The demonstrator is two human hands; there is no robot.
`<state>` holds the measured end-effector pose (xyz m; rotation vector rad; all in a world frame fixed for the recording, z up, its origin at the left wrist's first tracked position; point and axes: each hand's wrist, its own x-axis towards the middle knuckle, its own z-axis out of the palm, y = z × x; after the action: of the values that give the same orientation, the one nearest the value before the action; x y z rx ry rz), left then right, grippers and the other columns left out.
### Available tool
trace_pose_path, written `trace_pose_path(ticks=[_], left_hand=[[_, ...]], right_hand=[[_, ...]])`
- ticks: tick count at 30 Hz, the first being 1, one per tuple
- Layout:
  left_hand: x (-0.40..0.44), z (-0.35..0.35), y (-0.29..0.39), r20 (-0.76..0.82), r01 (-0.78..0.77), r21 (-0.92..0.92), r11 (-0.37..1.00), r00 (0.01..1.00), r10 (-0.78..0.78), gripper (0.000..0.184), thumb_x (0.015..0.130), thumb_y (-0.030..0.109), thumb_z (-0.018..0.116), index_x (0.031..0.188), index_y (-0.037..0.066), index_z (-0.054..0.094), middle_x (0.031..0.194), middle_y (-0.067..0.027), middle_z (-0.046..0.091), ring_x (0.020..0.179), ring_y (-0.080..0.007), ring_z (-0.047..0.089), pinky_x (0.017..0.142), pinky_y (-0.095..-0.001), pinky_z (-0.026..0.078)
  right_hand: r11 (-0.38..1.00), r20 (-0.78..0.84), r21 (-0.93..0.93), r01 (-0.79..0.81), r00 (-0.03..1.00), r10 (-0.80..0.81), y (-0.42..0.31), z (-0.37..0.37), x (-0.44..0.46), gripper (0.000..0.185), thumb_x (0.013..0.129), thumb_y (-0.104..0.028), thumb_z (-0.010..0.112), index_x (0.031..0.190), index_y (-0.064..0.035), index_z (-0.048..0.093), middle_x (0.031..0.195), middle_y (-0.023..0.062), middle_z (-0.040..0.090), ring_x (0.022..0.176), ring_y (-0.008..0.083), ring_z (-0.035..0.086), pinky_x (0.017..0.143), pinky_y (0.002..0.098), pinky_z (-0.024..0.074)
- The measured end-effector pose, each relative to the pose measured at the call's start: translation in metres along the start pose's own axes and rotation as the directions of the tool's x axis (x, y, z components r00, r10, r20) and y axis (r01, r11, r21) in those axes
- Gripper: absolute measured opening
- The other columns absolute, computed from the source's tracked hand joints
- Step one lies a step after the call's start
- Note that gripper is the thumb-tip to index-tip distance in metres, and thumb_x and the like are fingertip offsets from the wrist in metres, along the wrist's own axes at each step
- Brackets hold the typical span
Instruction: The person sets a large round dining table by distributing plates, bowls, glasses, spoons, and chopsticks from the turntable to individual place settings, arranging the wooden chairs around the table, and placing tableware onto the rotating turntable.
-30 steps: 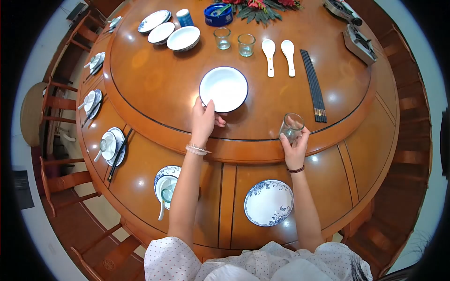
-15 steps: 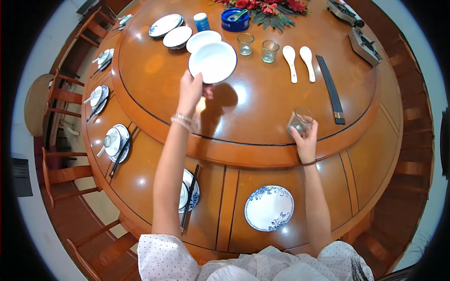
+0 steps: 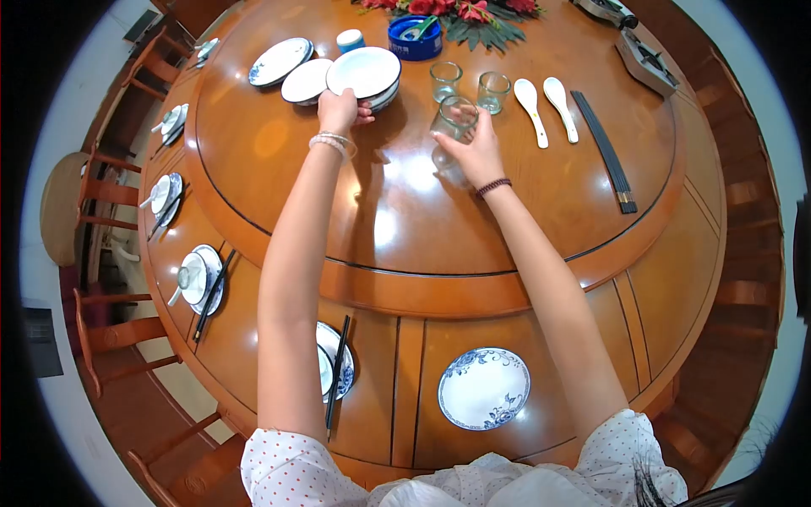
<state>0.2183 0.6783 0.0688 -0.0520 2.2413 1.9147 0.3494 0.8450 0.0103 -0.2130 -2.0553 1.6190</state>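
My left hand (image 3: 340,111) grips the near rim of a white bowl (image 3: 365,71) with a dark blue edge. That bowl sits over or just above another bowl (image 3: 387,100), beside a further white bowl (image 3: 305,82); whether the two touch cannot be told. My right hand (image 3: 475,154) is wrapped round a clear glass cup (image 3: 457,115), tilted a little over the turntable. Close behind it stand two more glass cups (image 3: 445,83) (image 3: 492,95). A blue-flowered plate (image 3: 484,389) lies on the table's near edge between my arms.
On the turntable are two white spoons (image 3: 531,114) (image 3: 561,110), black chopsticks (image 3: 605,152), stacked plates (image 3: 280,62), a blue tin (image 3: 414,44) and red flowers (image 3: 473,10). Portable stoves (image 3: 646,66) stand at the far right. Place settings (image 3: 195,279) line the left rim.
My left hand has carried the bowl away and slightly left, down to the other bowls. My right hand has brought the glass cup left and farther in, near the other two cups.
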Motion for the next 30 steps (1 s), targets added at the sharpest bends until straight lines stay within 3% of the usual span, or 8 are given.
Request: trace_pose_path(ticks=[5, 9, 15, 25, 30], left_hand=[[0.004, 0.008, -0.007, 0.009, -0.033, -0.009, 0.999, 0.999, 0.033, 0.023, 0.081, 0.007, 0.038, 0.091, -0.013, 0.045, 0.067, -0.0167, 0.058, 0.047, -0.0183, 0.055, 0.046, -0.0339, 0.053], [0.007, 0.013, -0.010, 0.013, -0.018, 0.003, 1.000, 1.000, 0.018, 0.023, 0.082, 0.007, 0.038, 0.089, -0.014, 0.045, 0.067, -0.0170, 0.057, 0.047, -0.0188, 0.055, 0.046, -0.0341, 0.053], [0.010, 0.018, -0.010, 0.029, 0.019, 0.055, 0.998, 0.999, -0.021, 0.026, 0.086, 0.009, 0.038, 0.088, -0.015, 0.044, 0.068, -0.0181, 0.058, 0.049, -0.0215, 0.057, 0.047, -0.0344, 0.054], [0.005, 0.023, -0.003, 0.078, 0.091, 0.062, 0.994, 0.992, -0.095, 0.027, 0.086, 0.008, 0.039, 0.095, -0.017, 0.040, 0.072, -0.0196, 0.058, 0.052, -0.0247, 0.059, 0.050, -0.0358, 0.056], [0.006, 0.024, -0.002, 0.054, 0.123, 0.077, 0.989, 0.990, -0.127, 0.025, 0.085, 0.008, 0.040, 0.093, -0.016, 0.040, 0.071, -0.0176, 0.056, 0.052, -0.0243, 0.059, 0.051, -0.0361, 0.056]], right_hand=[[0.991, -0.086, -0.133, -0.026, 0.996, 0.014, 0.022, -0.001, 0.014, 0.058, 0.062, -0.022, 0.075, 0.104, -0.0027, 0.039, 0.103, 0.0154, 0.057, 0.095, 0.0295, 0.055, 0.080, 0.0369, 0.0438], [0.985, -0.098, -0.161, -0.053, 0.995, 0.038, 0.028, -0.004, 0.016, 0.058, 0.062, -0.021, 0.074, 0.104, -0.0028, 0.040, 0.102, 0.0168, 0.056, 0.095, 0.0304, 0.055, 0.080, 0.0369, 0.0438], [0.935, -0.095, -0.347, -0.069, 0.995, 0.039, 0.024, -0.005, 0.024, 0.057, 0.064, -0.023, 0.072, 0.106, -0.0028, 0.040, 0.101, 0.0197, 0.056, 0.094, 0.0332, 0.055, 0.079, 0.0381, 0.0442], [0.944, -0.081, -0.317, -0.092, 0.994, 0.070, 0.036, -0.011, 0.021, 0.065, 0.064, -0.024, 0.073, 0.114, -0.0022, 0.037, 0.109, 0.0208, 0.053, 0.101, 0.0328, 0.052, 0.083, 0.0375, 0.0424], [0.927, -0.091, -0.373, 0.036, 0.993, -0.075, 0.036, -0.016, 0.004, 0.076, 0.066, -0.021, 0.071, 0.124, 0.0017, 0.028, 0.118, 0.0232, 0.046, 0.108, 0.0331, 0.047, 0.089, 0.0372, 0.0392]])
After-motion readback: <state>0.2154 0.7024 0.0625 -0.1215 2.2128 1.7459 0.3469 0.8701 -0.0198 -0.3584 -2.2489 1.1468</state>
